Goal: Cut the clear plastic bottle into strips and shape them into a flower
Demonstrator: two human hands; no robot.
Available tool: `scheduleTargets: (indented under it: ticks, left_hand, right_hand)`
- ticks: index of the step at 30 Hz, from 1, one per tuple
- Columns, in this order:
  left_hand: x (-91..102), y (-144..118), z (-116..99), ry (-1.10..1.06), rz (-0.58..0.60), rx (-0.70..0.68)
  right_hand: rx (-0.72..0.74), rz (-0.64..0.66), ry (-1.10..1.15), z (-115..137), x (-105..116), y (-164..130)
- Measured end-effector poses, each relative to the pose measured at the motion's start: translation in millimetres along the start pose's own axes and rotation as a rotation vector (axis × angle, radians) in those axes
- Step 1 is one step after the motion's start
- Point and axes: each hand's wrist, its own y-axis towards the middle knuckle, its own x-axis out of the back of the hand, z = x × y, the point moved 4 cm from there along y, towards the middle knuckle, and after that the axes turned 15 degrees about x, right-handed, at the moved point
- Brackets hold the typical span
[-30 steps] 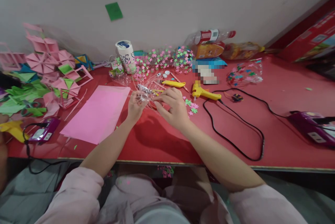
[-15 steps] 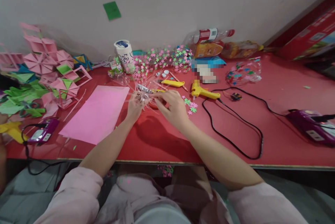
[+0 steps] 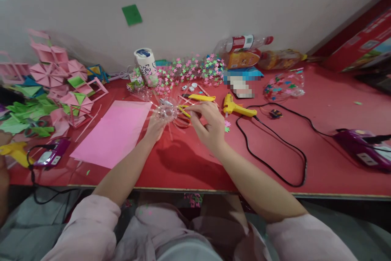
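My left hand (image 3: 157, 127) is closed round a clear plastic bottle piece (image 3: 167, 111), whose thin cut strips fan outward like a flower. Just right of it is my right hand (image 3: 210, 124), with thumb and forefinger drawn together near the strips' ends. What they pinch, if anything, is too fine to make out. Beneath the clear strips lie a yellow-edged tool (image 3: 184, 111) and part of an orange-red loop, both partly hidden. A yellow cutter knife (image 3: 201, 97) rests behind my hands. To the right lies a yellow glue gun (image 3: 240, 107) on its black cord.
Pink paper sheets (image 3: 111, 134) lie left on the red table (image 3: 189, 171). Folded pink and green paper shapes (image 3: 49, 73) are heaped farther left. Star-covered plastic (image 3: 183, 69), a white canister (image 3: 146, 67) and bottles (image 3: 244, 43) stand or lie along the wall. A purple power strip (image 3: 363, 149) sits right.
My right hand has moved slightly right, away from the centre of the clear plastic piece. The piece now faces more upward in my left hand, showing its round middle.
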Motion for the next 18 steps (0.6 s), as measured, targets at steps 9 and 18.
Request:
scheduleTargets:
  ticks: [9,18]
  left_hand:
    - [4.2,0.4,-1.4,-0.115,0.08,0.152]
    - [1.2,-0.5,-4.9,-0.265,0.165,0.249]
  right_hand:
    - [-0.05,-0.037,-0.019,-15.2,5.5,1.7]
    - [-0.212,-0.037,0.073,-20.4,15.7,21.5]
